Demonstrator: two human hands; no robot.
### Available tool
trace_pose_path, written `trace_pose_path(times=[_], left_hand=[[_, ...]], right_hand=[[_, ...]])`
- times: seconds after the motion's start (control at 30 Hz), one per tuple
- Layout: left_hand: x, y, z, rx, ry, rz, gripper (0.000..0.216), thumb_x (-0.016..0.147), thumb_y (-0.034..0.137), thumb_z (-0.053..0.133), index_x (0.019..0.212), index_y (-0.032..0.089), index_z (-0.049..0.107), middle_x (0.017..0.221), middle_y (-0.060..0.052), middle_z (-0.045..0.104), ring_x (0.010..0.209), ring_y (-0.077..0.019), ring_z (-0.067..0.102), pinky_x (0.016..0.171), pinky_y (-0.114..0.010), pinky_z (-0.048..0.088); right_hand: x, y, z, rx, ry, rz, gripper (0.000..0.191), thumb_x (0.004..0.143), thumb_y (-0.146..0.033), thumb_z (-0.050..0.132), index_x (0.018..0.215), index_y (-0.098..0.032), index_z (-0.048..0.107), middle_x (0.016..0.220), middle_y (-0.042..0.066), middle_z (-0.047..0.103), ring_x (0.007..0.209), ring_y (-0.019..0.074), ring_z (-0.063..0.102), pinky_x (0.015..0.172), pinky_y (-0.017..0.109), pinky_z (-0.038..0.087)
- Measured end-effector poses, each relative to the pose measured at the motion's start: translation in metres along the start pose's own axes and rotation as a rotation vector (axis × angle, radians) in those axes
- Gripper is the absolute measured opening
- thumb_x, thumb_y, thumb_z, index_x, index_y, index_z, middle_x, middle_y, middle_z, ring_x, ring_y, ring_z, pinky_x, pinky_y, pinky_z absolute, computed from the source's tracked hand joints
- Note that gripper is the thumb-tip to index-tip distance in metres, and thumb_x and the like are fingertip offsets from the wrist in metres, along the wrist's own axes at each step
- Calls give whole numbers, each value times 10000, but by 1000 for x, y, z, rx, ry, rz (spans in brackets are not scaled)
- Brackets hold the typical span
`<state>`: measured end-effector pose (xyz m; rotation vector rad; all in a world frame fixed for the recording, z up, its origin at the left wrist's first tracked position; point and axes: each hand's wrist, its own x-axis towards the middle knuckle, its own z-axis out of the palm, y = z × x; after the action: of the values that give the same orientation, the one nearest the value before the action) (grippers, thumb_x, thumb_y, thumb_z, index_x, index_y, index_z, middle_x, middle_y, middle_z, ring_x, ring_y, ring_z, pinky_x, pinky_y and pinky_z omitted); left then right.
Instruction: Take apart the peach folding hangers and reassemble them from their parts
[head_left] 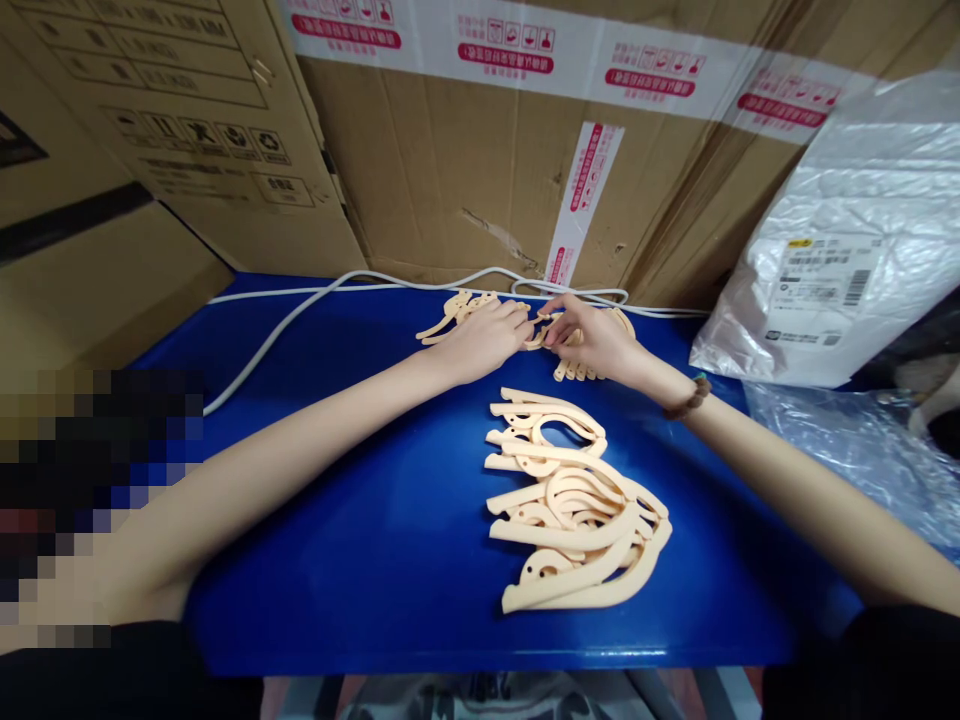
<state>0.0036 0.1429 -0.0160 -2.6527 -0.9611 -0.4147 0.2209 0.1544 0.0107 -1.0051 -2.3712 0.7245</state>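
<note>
At the back of the table, my left hand (487, 338) lies palm down over cream plastic hanger parts (442, 325), its fingers bent and closed round a hanger part. My right hand (592, 338), with a brown beaded bracelet on the wrist, faces it. Its thumb and fingertips close on a small curved piece (537, 340) between the two hands; the exact grip is partly hidden. More hanger parts (577, 371) with several short prongs lie under my right hand. Nearer to me, a pile of cream folding hangers (577, 530) lies overlapped, with arms pointing left.
A white cable (300, 308) runs along the back of the blue table (337, 560). Cardboard boxes (450, 170) wall off the back and left. A white plastic parcel (832, 250) and clear plastic wrap (847, 450) are on the right.
</note>
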Motion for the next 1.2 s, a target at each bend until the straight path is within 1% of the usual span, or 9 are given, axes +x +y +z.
trace_pose_path(times=[0.13, 0.23, 0.33, 0.47, 0.6, 0.77, 0.93, 1.07, 1.2], left_hand=[[0, 1, -1, -13, -15, -9, 309, 1022, 275, 412, 1054, 93, 659, 1068, -146, 654, 1010, -277, 579, 900, -394, 394], [-1, -1, -6, -30, -51, 12, 275, 1006, 220, 424, 1075, 94, 658, 1056, -137, 669, 1002, -268, 584, 889, -380, 398], [-1, -4, -9, -51, -66, 42, 248, 978, 196, 451, 1079, 108, 659, 1059, -126, 678, 1021, -264, 581, 893, -378, 394], [1, -8, -9, -109, -54, 60, 253, 991, 249, 448, 1088, 143, 656, 1084, -110, 672, 1008, -243, 582, 883, -360, 393], [7, -5, -9, -73, -61, 35, 252, 994, 260, 467, 1066, 116, 661, 1080, -131, 670, 1031, -269, 573, 884, -368, 385], [12, 2, -8, -18, -71, -2, 283, 1006, 267, 448, 1048, 92, 666, 1060, -143, 672, 1015, -279, 582, 876, -372, 387], [10, 3, -6, -59, -33, -53, 269, 1009, 277, 456, 1040, 121, 672, 1056, -115, 682, 1001, -263, 583, 871, -370, 387], [4, -1, -7, -117, -10, -50, 230, 998, 250, 482, 1041, 159, 688, 1071, -90, 684, 1027, -261, 570, 883, -381, 385], [0, -5, -7, -129, 21, -55, 253, 1001, 233, 457, 1050, 173, 698, 1060, -95, 683, 1043, -261, 569, 888, -392, 394]], right_hand=[[-3, -1, 1, 105, -63, -5, 387, 707, -132, 627, 1054, -235, 492, 807, -14, 706, 760, 182, 696, 745, 315, 541], [-4, 0, 3, 103, -74, -20, 321, 722, -152, 627, 1004, -237, 497, 810, -10, 692, 754, 175, 684, 734, 303, 541], [-3, 2, 5, 74, -69, -31, 288, 744, -174, 626, 1003, -235, 514, 819, -7, 680, 756, 173, 675, 726, 297, 540], [-1, 2, 4, -39, -27, -74, 275, 754, -182, 650, 1006, -228, 549, 876, 6, 688, 827, 186, 674, 794, 316, 525], [-3, -3, -5, -161, 28, -66, 270, 767, -165, 661, 1022, -206, 580, 914, 30, 712, 869, 201, 682, 813, 326, 503], [-5, -8, -9, -337, -21, -31, 278, 752, -130, 687, 1007, -204, 602, 896, 26, 746, 852, 222, 699, 782, 327, 480], [0, 1, 1, -293, 2, -31, 292, 747, -44, 621, 978, -214, 568, 845, 10, 751, 819, 212, 711, 763, 312, 492], [1, 5, 7, -212, 24, -22, 313, 753, -54, 621, 1004, -224, 540, 844, -10, 754, 802, 192, 719, 761, 295, 502], [-2, -1, 2, -140, 50, 2, 224, 802, -103, 615, 989, -209, 554, 867, 14, 761, 829, 197, 724, 778, 301, 494]])
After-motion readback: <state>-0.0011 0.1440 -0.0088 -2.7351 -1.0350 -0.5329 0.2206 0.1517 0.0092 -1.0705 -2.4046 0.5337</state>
